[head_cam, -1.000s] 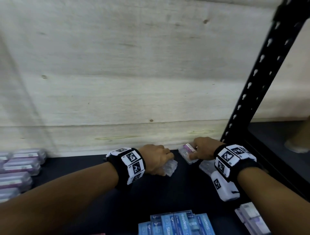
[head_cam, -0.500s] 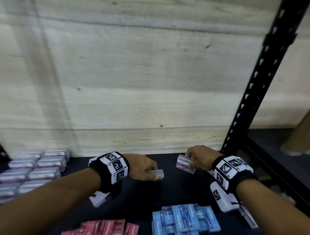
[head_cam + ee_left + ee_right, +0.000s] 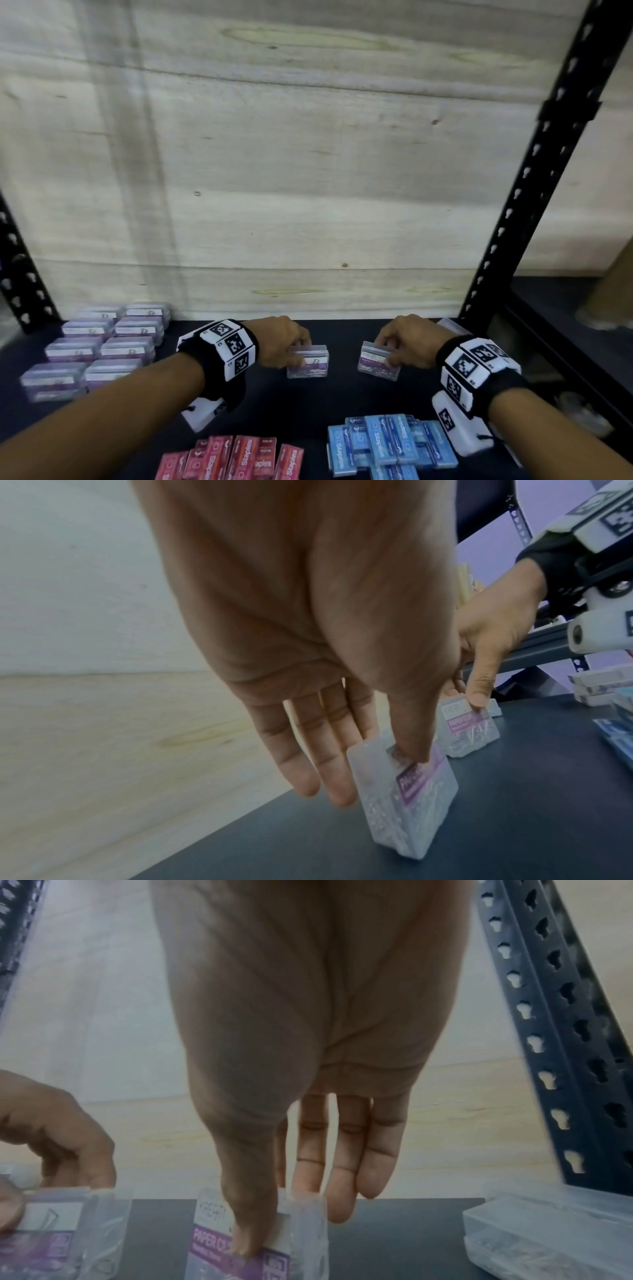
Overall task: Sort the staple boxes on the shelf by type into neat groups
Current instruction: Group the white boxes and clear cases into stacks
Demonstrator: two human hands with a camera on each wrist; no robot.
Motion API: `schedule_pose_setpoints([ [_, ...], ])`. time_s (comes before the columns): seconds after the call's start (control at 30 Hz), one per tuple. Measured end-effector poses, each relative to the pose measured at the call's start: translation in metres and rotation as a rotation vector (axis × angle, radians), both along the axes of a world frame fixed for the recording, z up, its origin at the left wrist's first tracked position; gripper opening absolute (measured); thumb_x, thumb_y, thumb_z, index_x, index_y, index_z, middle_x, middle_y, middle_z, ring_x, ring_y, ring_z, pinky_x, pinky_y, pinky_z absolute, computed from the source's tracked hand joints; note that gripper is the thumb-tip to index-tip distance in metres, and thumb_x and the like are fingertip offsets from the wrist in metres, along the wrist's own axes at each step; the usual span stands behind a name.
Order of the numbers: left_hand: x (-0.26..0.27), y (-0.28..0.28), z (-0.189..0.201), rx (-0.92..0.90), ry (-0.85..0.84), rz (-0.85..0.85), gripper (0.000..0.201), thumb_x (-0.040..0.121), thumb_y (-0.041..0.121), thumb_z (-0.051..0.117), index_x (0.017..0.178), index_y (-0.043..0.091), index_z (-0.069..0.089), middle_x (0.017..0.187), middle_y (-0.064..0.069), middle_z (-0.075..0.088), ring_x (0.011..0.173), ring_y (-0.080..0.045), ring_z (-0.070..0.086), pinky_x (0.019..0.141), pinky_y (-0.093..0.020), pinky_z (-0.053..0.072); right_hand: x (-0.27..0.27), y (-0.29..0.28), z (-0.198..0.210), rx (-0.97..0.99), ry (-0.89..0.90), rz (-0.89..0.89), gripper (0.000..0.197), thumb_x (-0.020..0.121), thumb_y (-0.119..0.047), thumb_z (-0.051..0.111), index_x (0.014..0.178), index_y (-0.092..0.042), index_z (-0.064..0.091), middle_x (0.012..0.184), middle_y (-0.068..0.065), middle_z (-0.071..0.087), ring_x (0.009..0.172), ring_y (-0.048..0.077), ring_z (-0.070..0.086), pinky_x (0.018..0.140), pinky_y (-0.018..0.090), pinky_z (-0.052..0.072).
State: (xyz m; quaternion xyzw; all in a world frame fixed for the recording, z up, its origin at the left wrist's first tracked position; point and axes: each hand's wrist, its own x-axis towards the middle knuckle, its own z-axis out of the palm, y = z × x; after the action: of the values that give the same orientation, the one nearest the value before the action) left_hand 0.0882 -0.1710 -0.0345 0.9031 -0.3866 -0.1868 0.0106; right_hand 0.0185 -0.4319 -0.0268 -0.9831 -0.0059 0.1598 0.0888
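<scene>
nearest us on the dark shelf (image 3: 308,404), red cardboard staple boxes (image 3: 233,459) and blue cardboard staple boxes (image 3: 390,445) lie grouped. beyond them our left hand (image 3: 281,342) pinches one clear plastic purple-labelled box (image 3: 308,363) and our right hand (image 3: 404,342) pinches another (image 3: 376,363), thumb in front, fingers behind. farther left, matching clear boxes (image 3: 99,349) sit in rows by the pale wooden back panel (image 3: 308,171).

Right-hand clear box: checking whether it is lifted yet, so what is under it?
The box in the right hand sits over dark shelf; actual contact is hidden.
</scene>
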Motion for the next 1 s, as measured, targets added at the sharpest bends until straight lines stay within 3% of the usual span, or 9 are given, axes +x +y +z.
schedule_pose_setpoints([
  [0.13, -0.003, 0.009, 0.002, -0.011, -0.001, 0.018, 0.035, 0.094, 0.038, 0.059, 0.126, 0.022, 0.057, 0.113, 0.0, 0.063, 0.089, -0.012, 0.054, 0.079, -0.026, 0.047, 0.001, 0.013, 0.001, 0.02, 0.023, 0.024, 0.027, 0.086, -0.025, 0.075, 0.113, -0.026, 0.071, 0.101, -0.006, 0.071, 0.093, 0.013, 0.065, 0.086, 0.029, 0.053],
  [0.33, -0.007, 0.046, 0.022, -0.036, -0.002, 0.078, 0.031, 0.093, 0.036, 0.061, 0.121, 0.024, 0.06, 0.076, 0.018, 0.049, 0.066, -0.001, 0.048, 0.066, -0.021, 0.04, 0.012, 0.054, 0.009, 0.023, 0.036, 0.118, 0.027, 0.086, -0.026, 0.075, 0.112, -0.024, 0.07, 0.103, -0.005, 0.071, 0.094, 0.014, 0.066, 0.084, 0.029, 0.052],
  [0.6, -0.022, 0.141, 0.053, -0.032, -0.007, 0.212, 0.03, 0.09, 0.035, 0.067, 0.118, 0.026, 0.063, 0.099, 0.013, 0.06, 0.086, -0.008, 0.056, 0.072, -0.019, 0.043, 0.035, 0.145, 0.02, 0.043, -0.004, 0.301, 0.022, 0.084, -0.029, 0.076, 0.105, -0.028, 0.07, 0.093, -0.011, 0.069, 0.084, 0.009, 0.063, 0.076, 0.025, 0.049],
  [0.7, -0.03, 0.177, 0.061, -0.026, -0.017, 0.264, 0.031, 0.088, 0.036, 0.068, 0.117, 0.026, 0.064, 0.108, 0.01, 0.063, 0.095, -0.011, 0.059, 0.083, -0.025, 0.049, 0.039, 0.182, 0.021, 0.055, -0.017, 0.376, 0.021, 0.084, -0.03, 0.076, 0.104, -0.029, 0.069, 0.091, -0.013, 0.068, 0.08, 0.005, 0.062, 0.071, 0.02, 0.048],
  [0.77, -0.035, 0.201, 0.065, -0.015, -0.022, 0.296, 0.032, 0.087, 0.038, 0.069, 0.117, 0.027, 0.064, 0.107, 0.012, 0.063, 0.095, -0.009, 0.06, 0.085, -0.025, 0.05, 0.04, 0.208, 0.021, 0.049, -0.027, 0.429, 0.022, 0.084, -0.031, 0.075, 0.105, -0.029, 0.068, 0.091, -0.014, 0.066, 0.077, 0.003, 0.058, 0.067, 0.018, 0.044],
  [0.87, -0.04, 0.233, 0.064, 0.012, -0.025, 0.356, 0.033, 0.085, 0.039, 0.071, 0.116, 0.028, 0.063, 0.095, 0.018, 0.06, 0.079, 0.001, 0.057, 0.074, -0.016, 0.047, 0.039, 0.243, 0.019, 0.031, -0.021, 0.505, 0.026, 0.085, -0.03, 0.074, 0.11, -0.026, 0.067, 0.098, -0.011, 0.064, 0.083, 0.007, 0.058, 0.071, 0.021, 0.046],
  [1.0, -0.044, 0.271, 0.055, 0.101, -0.011, 0.408, 0.038, 0.085, 0.037, 0.071, 0.121, 0.027, 0.063, 0.102, 0.015, 0.057, 0.09, -0.005, 0.055, 0.076, -0.017, 0.042, 0.036, 0.285, 0.012, 0.037, -0.005, 0.571, 0.029, 0.084, -0.03, 0.074, 0.111, -0.024, 0.066, 0.1, -0.008, 0.066, 0.086, 0.011, 0.059, 0.077, 0.027, 0.048],
])
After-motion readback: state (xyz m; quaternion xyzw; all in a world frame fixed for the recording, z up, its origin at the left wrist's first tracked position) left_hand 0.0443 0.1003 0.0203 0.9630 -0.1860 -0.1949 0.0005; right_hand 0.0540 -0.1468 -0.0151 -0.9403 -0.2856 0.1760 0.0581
